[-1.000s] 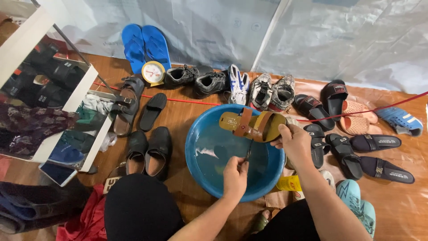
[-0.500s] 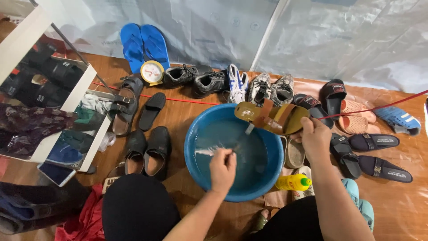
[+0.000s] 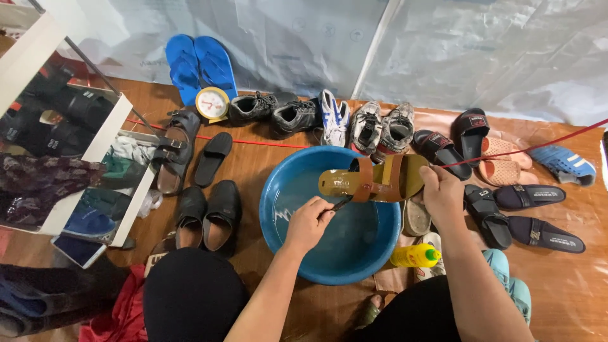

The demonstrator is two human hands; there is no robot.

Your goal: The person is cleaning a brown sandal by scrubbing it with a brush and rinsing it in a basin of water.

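Here, brown sandal (image 3: 373, 179) in right hand (image 3: 442, 190), left hand (image 3: 308, 221) brushing beneath, above blue basin (image 3: 285, 190)

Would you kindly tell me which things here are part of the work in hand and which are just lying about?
In use:
brown sandal, in right hand
small brush, in left hand
blue basin

Lying about:
blue flip-flops
yellow bottle
black shoes
round dial

A single head-worn camera looks steeply down from close above the person's lap, facing a wooden floor and a plastic-sheeted wall across the top of the frame; forearms enter from the bottom edge.
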